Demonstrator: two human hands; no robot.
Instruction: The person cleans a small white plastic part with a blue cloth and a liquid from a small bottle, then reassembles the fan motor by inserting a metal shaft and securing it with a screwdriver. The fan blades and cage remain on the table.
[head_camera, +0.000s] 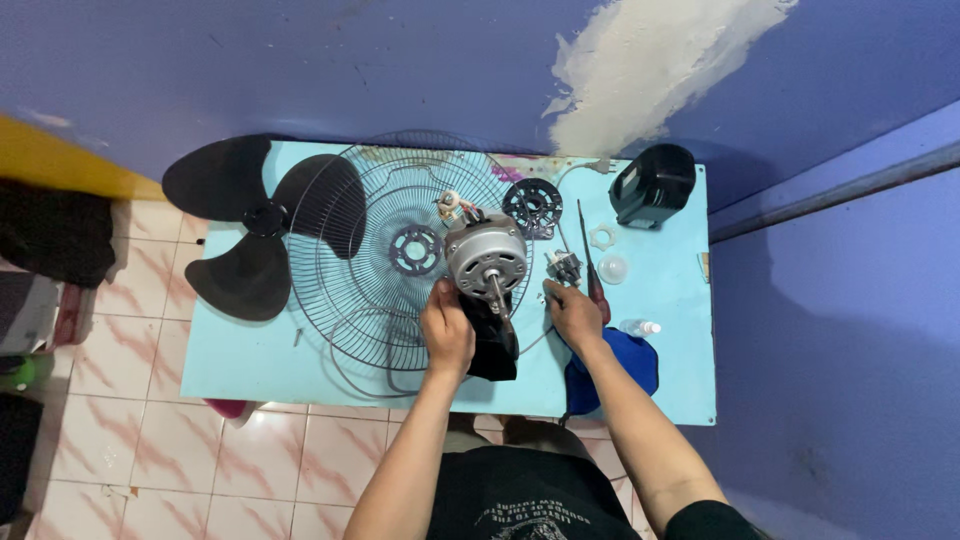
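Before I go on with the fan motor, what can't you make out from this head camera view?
- Left hand grip on the black housing: fingers hidden behind the motor.
- What the right hand pinches, if anything: fingertips too small.
- Small part beside the screwdriver: too small to identify.
- Blue cloth: partly covered by the right forearm.

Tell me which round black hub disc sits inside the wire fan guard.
The left disc, lying at the wire fan guard's centre; the other disc lies outside, beyond the motor.

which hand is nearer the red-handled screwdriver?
Right. The right hand lies just beside the screwdriver, at its handle; the left hand grips the fan motor, farther off.
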